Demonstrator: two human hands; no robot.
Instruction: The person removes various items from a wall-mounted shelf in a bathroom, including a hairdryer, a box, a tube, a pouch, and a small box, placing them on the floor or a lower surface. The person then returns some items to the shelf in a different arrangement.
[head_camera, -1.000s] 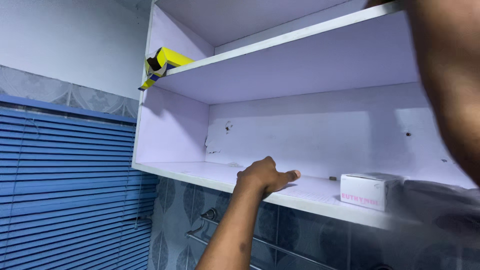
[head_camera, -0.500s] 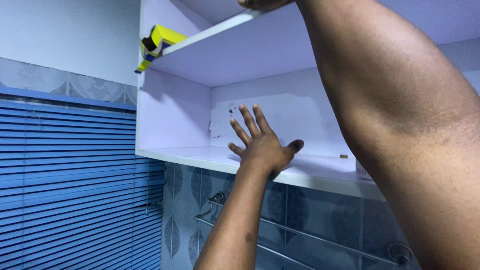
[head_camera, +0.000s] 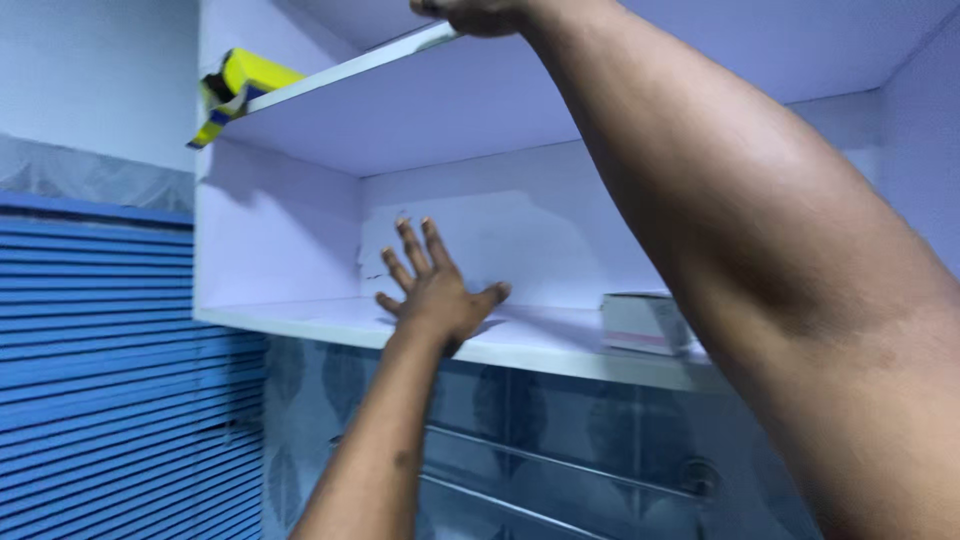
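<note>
Left hand (head_camera: 437, 290) centre frame, fingers spread, empty, right hand (head_camera: 478, 14) cut off at top edge, grip unclear, on upper shelf (head_camera: 330, 76), small box (head_camera: 643, 322) half hidden behind the right arm

Leaving open room across the left and middle of the lower shelf (head_camera: 300, 318), between left hand (head_camera: 435, 290) and side wall. Blocking the right stretch: a small box (head_camera: 645, 322) and the raised right arm. Crowding the upper shelf (head_camera: 340, 72) at its left end: a yellow tool (head_camera: 240, 82). Gripping that shelf's front edge: right hand (head_camera: 480, 14).
</note>
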